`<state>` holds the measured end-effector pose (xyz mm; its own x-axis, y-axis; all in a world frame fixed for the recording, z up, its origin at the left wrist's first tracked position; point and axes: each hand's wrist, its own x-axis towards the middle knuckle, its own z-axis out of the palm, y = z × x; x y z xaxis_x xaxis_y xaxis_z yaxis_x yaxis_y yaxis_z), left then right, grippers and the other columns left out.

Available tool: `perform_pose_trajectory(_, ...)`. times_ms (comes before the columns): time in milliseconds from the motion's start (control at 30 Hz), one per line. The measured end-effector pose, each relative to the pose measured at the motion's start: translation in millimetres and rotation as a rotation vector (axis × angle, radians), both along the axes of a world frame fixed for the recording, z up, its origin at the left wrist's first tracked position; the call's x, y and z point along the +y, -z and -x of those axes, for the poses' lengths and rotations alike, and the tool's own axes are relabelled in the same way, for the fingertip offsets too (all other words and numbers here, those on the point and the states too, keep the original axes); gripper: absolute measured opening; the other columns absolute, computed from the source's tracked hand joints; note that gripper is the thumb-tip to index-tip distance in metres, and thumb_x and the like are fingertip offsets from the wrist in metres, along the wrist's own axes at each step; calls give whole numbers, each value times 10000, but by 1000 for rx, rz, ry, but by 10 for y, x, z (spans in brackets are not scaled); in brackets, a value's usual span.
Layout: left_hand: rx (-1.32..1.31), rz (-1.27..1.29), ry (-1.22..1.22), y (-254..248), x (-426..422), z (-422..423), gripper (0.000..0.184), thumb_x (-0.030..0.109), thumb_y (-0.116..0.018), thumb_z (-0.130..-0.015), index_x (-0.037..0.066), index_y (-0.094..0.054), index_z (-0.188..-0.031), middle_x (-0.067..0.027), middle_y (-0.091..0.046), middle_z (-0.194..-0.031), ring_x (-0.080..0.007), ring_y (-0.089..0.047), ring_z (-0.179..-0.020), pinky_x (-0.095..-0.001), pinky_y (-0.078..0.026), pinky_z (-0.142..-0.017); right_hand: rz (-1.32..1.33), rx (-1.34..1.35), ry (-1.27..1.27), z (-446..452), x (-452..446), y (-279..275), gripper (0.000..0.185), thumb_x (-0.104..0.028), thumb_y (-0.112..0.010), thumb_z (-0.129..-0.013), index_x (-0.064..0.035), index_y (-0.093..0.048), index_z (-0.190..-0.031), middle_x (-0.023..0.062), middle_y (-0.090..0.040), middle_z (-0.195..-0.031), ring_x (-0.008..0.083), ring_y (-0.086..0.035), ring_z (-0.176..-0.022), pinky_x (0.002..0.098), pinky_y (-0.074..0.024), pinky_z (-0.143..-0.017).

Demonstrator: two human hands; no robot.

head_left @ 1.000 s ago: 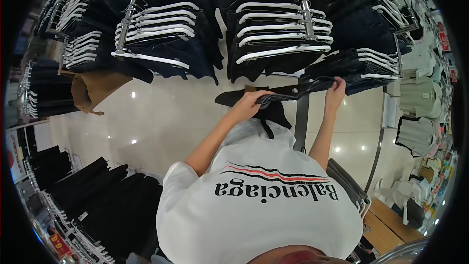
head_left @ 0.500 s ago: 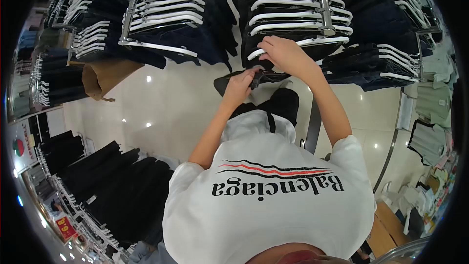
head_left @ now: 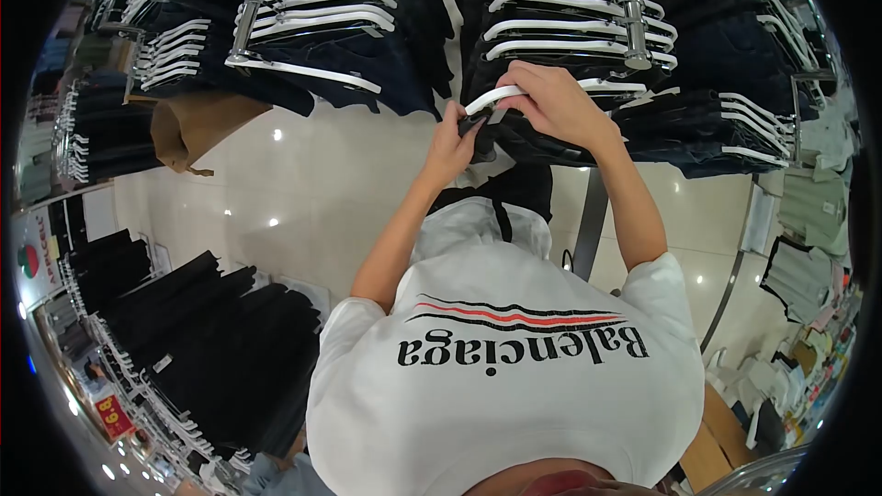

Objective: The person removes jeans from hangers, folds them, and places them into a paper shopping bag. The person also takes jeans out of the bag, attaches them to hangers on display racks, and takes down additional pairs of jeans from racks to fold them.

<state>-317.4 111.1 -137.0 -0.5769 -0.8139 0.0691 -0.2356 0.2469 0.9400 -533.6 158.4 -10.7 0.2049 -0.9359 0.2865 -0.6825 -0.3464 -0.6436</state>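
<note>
My right hand (head_left: pixel 562 108) is closed around a white hanger (head_left: pixel 494 95) at the front of a rack, thumb below and fingers over the bar. My left hand (head_left: pixel 446 149) pinches the edge of a dark garment, which looks like trousers (head_left: pixel 528 141), at that hanger's left end. Both hands are close together. The garment hangs below the hanger, partly hidden by my right hand and wrist. Whether its edge is fastened in the hanger's clip, I cannot tell.
Behind the hanger, a metal rack arm (head_left: pixel 632 18) carries several white hangers with dark trousers. Another rack arm (head_left: pixel 243 32) stands to the left, with a brown garment (head_left: pixel 207 129) beyond it. Black trousers (head_left: pixel 211 331) hang at lower left. Tiled floor (head_left: pixel 276 184) lies between.
My left hand has moved up to the hanger's left end, bringing the garment's edge with it. The hanger's left end now sits close to my left fingers. My right hand stays on the hanger.
</note>
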Motion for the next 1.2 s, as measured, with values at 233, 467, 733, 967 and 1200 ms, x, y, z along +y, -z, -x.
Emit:
perform_pose_trajectory(233, 348, -350, 8, -82, 114, 126, 217, 196, -607, -1052, 53, -443, -1044, -31, -477, -901, -101, -419, -849, -271, -401, -751, 26, -30, 17, -26, 32, 0, 184, -129, -749, -891, -13, -644, -988, 126, -623, -852, 335, -618, -731, 403, -465, -639)
perform_pose_trajectory(467, 396, -470, 90, -222, 121, 129, 246, 261, -564, -1082, 82, -399, -1116, 3, -432, -989, -79, -388, -921, -243, -381, -806, -33, 13, 12, 31, 12, -70, 193, -189, -727, -912, -16, -663, -967, 119, -662, -826, 338, -650, -751, 424, -497, -674)
perform_pose_trajectory(733, 184, -290, 80, -242, 128, 121, 343, 363, -498, -1106, 68, -324, -1120, -67, -411, -1030, -127, -399, -991, -293, -395, -909, -30, 38, -32, 96, -47, -10, 227, -184, -751, -892, -9, -685, -1020, 137, -651, -826, 349, -625, -739, 417, -488, -687)
perform_pose_trajectory(967, 219, -251, 55, -87, 26, 153, 354, 364, -513, -1100, 66, -321, -1110, -82, -406, -1039, -141, -391, -1018, -305, -373, -946, 424, 270, 137, -76, 114, 13, 273, -148, -720, -926, -30, -647, -1161, 134, -659, -1075, 332, -636, -973, 406, -516, -792)
perform_pose_trajectory(1200, 346, -381, 70, -144, -85, 170, 359, 334, -555, -1087, 38, -402, -1221, -71, -492, -1132, -138, -447, -1091, -285, -374, -1009, 378, -92, 663, 157, 960, 1672, 375, -34, -642, -855, -71, -634, -1229, 166, -585, -1206, 378, -546, -1161, 462, -428, -977)
